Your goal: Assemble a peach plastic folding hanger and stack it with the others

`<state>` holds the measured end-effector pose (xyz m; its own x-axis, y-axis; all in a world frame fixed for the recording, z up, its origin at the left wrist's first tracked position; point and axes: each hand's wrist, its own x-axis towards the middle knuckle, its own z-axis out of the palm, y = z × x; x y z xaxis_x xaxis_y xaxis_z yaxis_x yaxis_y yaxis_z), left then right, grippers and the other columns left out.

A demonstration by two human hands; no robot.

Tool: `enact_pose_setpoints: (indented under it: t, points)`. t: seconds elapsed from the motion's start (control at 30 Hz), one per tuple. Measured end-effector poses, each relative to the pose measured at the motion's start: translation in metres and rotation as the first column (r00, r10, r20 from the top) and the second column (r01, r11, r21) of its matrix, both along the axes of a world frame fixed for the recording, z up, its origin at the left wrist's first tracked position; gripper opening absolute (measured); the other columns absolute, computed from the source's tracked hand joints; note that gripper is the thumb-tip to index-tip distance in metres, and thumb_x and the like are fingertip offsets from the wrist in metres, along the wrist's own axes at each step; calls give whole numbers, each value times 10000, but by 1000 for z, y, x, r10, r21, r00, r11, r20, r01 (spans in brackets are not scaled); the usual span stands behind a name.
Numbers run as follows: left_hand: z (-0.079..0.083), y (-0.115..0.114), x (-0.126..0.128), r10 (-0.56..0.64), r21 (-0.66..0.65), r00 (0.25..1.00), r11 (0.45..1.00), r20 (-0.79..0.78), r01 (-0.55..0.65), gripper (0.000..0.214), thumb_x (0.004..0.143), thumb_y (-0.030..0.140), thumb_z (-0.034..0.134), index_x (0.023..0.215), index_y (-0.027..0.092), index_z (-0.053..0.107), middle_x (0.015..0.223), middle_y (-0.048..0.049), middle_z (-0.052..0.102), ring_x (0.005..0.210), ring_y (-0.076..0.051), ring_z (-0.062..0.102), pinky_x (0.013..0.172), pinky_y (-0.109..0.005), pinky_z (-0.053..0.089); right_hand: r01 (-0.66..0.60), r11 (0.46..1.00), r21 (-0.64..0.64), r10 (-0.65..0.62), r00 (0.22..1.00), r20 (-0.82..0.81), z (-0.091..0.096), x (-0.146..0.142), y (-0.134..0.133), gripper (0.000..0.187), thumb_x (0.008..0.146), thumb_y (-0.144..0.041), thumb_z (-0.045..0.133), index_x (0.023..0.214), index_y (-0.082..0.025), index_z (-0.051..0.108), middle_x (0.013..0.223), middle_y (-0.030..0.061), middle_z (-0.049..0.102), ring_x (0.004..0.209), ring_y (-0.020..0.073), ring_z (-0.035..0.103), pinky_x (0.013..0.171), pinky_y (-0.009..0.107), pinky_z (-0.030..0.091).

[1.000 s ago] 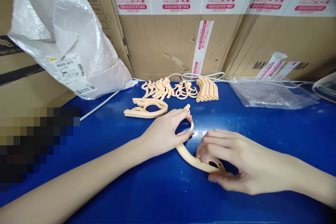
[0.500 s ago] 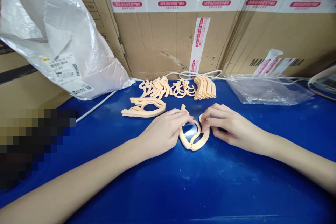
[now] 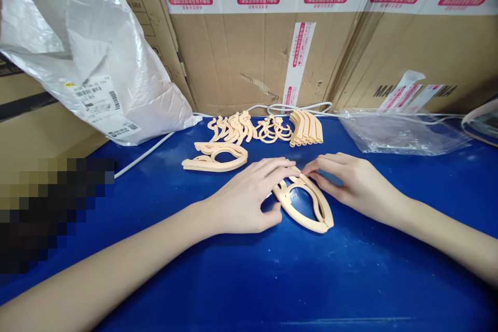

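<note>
A beige plastic folding clothes hanger (image 3: 302, 221) lies folded on the blue tabletop between my hands, its rounded end towards me on the right. My left hand (image 3: 249, 192) curls over its far left end; the fingers rest on top and the thumb sits beside its left edge. My right hand (image 3: 342, 179) pinches the hanger's far end between thumb and fingertips, close to the left fingers. Fingers partly cover that far end. Behind my left hand lie folded hangers (image 3: 216, 166), stacked or overlapping.
Along the back lie wavy hook pieces (image 3: 235, 127), ring-shaped hooks (image 3: 268, 130) and a row of curved arm pieces (image 3: 307, 127). A clear plastic bag (image 3: 404, 135) lies at back right, a white bag (image 3: 128, 62) stands left. Cardboard boxes (image 3: 241, 57) wall the back; a white cable (image 3: 143, 155) crosses the table.
The hanger has turned so that its rounded end points right and towards me, and its two arms now lie closer together. My left thumb has come away from the fingers.
</note>
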<state>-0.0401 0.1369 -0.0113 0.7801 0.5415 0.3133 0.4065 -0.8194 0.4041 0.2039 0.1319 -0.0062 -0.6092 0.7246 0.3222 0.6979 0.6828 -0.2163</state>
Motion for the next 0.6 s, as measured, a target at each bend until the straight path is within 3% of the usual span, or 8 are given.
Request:
enact_pose_setpoints:
  t: [0.17,0.27,0.43,0.6]
  points:
    - [-2,-1,0,14,-54,999,998,-33,-16,654,783,398,668,1347,198,404,1443,-110,440,1368,-280,353,1126,-475,320,-165,969,-184,147,984,-104,4,-7,-5,196,953,-269,453,1080,-218,593,1060,82,666,988,201,613,842,355,487]
    - [-4,0,0,44,-83,997,995,-56,-49,747,774,476,681,1383,178,366,1440,-140,437,1345,-307,379,1099,-497,345,-214,938,-272,172,970,-173,3,-10,-6,212,954,-303,458,1091,-222,598,1159,95,641,1072,216,584,912,395,467]
    - [-3,-1,0,56,-70,994,996,-89,-62,948,731,621,681,1447,157,269,1476,-156,384,1351,-306,370,1101,-474,345,-172,937,-305,85,957,-279,-2,-10,-4,178,954,-318,466,1039,-224,591,1215,81,610,1094,203,570,909,372,468]
    - [-2,-3,1,74,-37,990,996,-119,-79,998,715,677,659,1447,120,272,1463,-183,393,1347,-321,372,1097,-461,336,-49,967,-251,-46,932,-360,-5,-8,0,173,947,-335,489,989,-217,608,1031,55,657,1000,195,596,886,359,467]
